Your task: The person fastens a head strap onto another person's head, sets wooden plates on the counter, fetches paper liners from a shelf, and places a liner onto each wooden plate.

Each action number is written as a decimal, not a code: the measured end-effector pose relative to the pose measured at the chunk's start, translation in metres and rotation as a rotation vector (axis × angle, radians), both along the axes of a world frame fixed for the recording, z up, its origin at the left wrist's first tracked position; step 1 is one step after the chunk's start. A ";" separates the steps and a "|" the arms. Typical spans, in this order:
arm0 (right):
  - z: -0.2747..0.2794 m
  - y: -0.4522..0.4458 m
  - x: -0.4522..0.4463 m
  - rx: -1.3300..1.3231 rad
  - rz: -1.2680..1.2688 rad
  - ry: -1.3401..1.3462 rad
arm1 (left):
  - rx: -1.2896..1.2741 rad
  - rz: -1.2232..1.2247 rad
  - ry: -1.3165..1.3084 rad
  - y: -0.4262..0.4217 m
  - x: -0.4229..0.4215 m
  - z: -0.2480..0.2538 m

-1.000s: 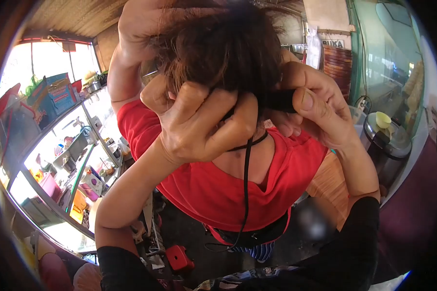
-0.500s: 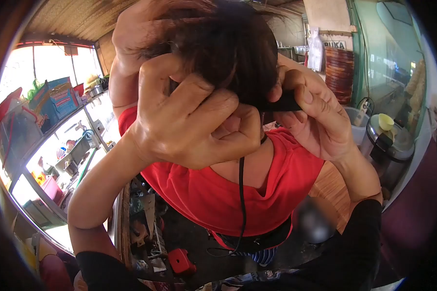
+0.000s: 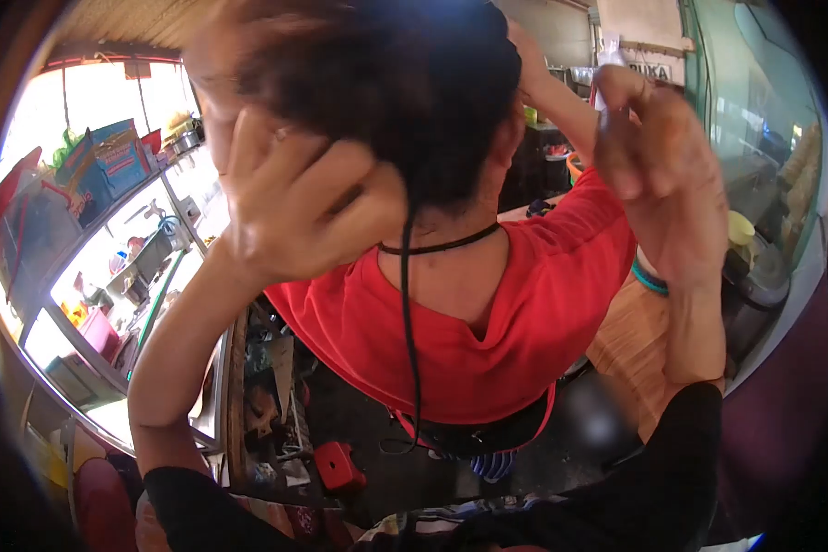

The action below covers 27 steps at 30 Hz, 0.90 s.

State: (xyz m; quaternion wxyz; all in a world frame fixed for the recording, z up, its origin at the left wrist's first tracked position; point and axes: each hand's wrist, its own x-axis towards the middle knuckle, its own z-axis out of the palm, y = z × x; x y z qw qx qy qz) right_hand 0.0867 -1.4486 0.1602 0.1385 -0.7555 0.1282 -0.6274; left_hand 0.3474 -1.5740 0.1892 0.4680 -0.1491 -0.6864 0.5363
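A person in a red shirt (image 3: 451, 350) has their back to me, dark hair (image 3: 414, 101) filling the upper middle. My left hand (image 3: 317, 198) is against the left side of the head with its fingers curled; what they hold, if anything, is hidden. Raised to the right of the head and away from it, my right hand (image 3: 662, 166) is blurred, with fingers bent. A black cord (image 3: 412, 322) hangs from beside my left hand down the person's back. Another dark cord (image 3: 451, 244) circles the neck. The person's own hands are up at the head.
Left, a glass counter (image 3: 143, 290) with packages (image 3: 120, 166) on top. A red stool (image 3: 339, 466) stands on the floor. To the right are a wooden tabletop (image 3: 630, 336), a yellow cup (image 3: 740, 228) and a glass panel (image 3: 754, 120).
My right hand has left the hair and black band, moving right and up. My left hand stays at the head, slightly lower left. The nape and right ear now show.
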 end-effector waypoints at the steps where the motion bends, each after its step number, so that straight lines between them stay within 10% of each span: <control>1: 0.001 0.002 0.006 0.004 -0.088 0.010 | 0.032 0.017 0.037 0.005 -0.006 -0.003; 11: 0.003 0.017 0.044 -0.178 -0.917 0.548 | 0.017 0.056 0.430 0.005 0.054 -0.074; 21: 0.008 -0.018 0.052 -0.064 -0.830 0.237 | 0.149 -0.309 0.430 -0.008 0.004 -0.044; 27: -0.004 -0.006 0.041 0.016 -0.654 0.172 | 0.304 -0.101 0.116 -0.017 -0.011 -0.072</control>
